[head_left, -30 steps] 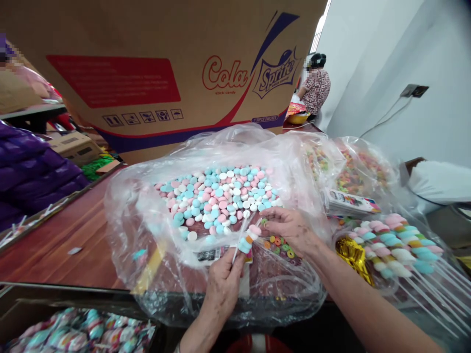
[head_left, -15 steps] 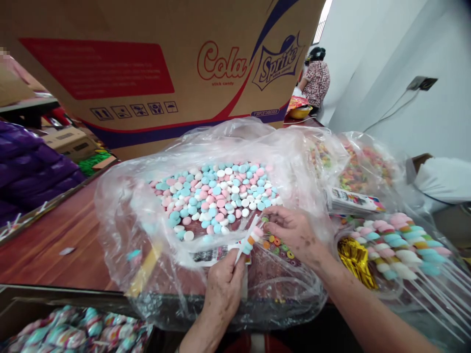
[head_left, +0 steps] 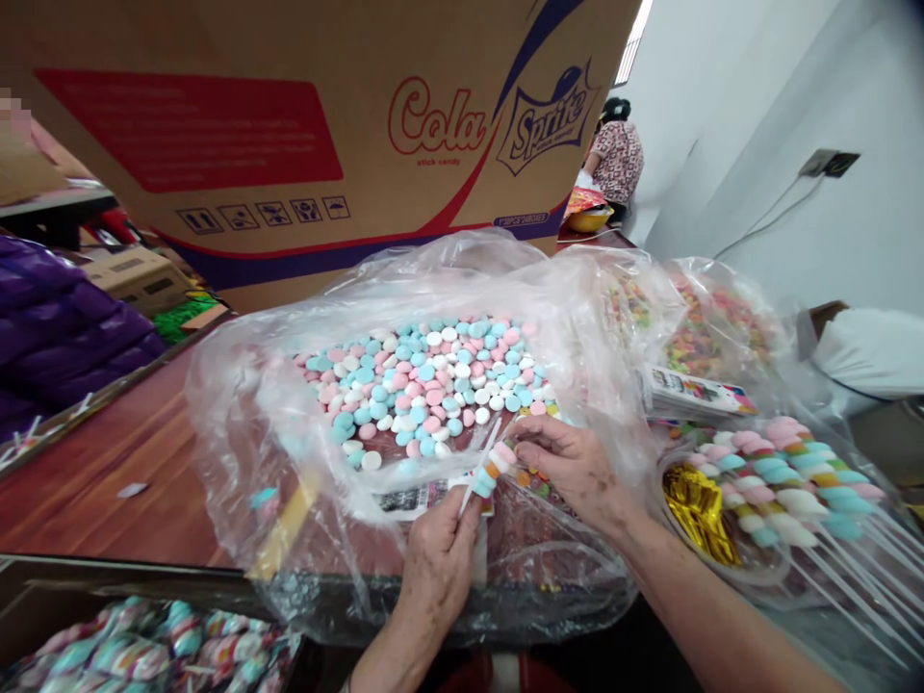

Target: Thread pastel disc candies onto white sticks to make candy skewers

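Note:
My left hand [head_left: 439, 553] is closed round the white stick of a candy skewer [head_left: 491, 472], which leans up to the right with blue, orange and pink-white pieces threaded on it. A thin white strip or stick stands alongside it. My right hand [head_left: 567, 472] is at the skewer's upper end, thumb and fingers pinched together; what lies between them is hidden. Just beyond them lies a loose spread of pink, blue and white candies [head_left: 433, 375] in an open clear plastic bag [head_left: 238, 423]. Small ring candies [head_left: 538, 481] show partly under my right hand.
Finished skewers [head_left: 801, 472] lie at the right beside a tub of gold ties [head_left: 697, 515] and a stack of printed cards [head_left: 697, 393]. A big carton [head_left: 260, 125] stands behind the bag. Wrapped candies [head_left: 144, 650] fill a box at lower left. Another person [head_left: 617, 154] is far back.
My right hand has shifted slightly down and left, its fingers drawn closer together at the skewer's tip, covering more ring candies. My left hand stays nearly still.

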### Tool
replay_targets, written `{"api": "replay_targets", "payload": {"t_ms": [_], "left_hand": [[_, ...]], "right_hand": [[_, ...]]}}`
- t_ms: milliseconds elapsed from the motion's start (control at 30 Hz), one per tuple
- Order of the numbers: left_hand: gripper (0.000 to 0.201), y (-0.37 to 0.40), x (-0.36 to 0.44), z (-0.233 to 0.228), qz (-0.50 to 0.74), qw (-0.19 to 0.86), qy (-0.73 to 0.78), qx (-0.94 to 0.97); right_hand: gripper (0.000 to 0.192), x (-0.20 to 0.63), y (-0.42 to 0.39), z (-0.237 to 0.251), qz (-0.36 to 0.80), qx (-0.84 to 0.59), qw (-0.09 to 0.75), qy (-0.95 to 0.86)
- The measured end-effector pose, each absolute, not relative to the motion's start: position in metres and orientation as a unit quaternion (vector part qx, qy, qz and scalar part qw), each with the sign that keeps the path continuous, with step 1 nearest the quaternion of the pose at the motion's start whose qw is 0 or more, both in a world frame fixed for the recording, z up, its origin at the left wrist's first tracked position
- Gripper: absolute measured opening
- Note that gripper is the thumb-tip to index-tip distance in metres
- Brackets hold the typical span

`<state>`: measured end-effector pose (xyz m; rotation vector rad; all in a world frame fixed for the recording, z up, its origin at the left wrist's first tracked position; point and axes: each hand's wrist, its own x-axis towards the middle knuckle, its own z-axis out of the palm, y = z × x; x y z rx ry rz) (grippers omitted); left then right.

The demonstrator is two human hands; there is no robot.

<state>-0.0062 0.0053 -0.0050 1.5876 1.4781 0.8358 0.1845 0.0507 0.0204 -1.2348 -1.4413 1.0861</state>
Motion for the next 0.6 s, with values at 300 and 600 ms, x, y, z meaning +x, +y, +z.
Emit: {"api": "replay_targets", "payload": {"t_ms": [300, 600], "left_hand": [[0.033, 0.007, -0.008, -0.005, 0.350, 0.410, 0.566, 0.624], [0.036, 0.001, -0.010, -0.014, 0.392, 0.432, 0.576, 0.573]], "right_hand": [[0.019, 0.185, 0.047, 0.029, 0.410, -0.463, 0.397, -0.678], [0.024, 0.181, 0.089, 0.034, 0.381, -0.564, 0.440, -0.586]]}}
